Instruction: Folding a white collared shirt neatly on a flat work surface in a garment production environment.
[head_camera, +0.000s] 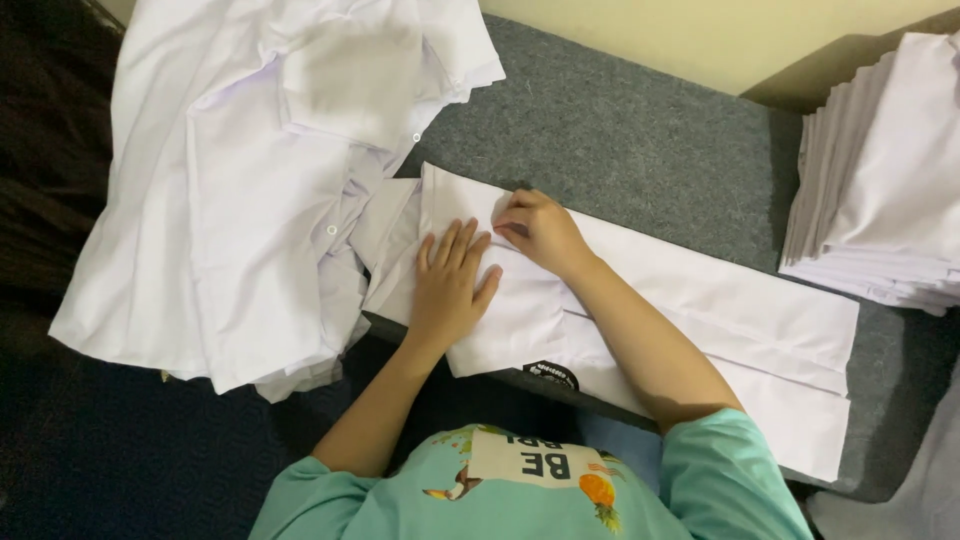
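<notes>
1. The grey felt-covered table top runs from the upper centre of the frame to the right edge and carries all the fabric.
2. The loose heap of unfolded white button-up shirts fills the upper left of the frame and hangs over the table's left edge.
3. The long folded white cotton shirt lies flat and diagonal, from the centre of the frame down to the lower right. Its left end touches the loose heap. A small round black label shows at its lower edge, near the bottom centre.
4. The neat stack of folded white garments stands at the right edge of the frame, well apart from both hands.
5. The teal short-sleeved printed T-shirt of the person occupies the bottom centre of the frame.
6. The left hand lies palm down on the left end of the folded shirt, at the centre of the frame. Its fingers are extended and spread, pressing flat and grasping nothing.
7. The right hand rests just beside the left hand, slightly higher in the frame. Its fingers are curled and pinch a fold of the same shirt.
</notes>
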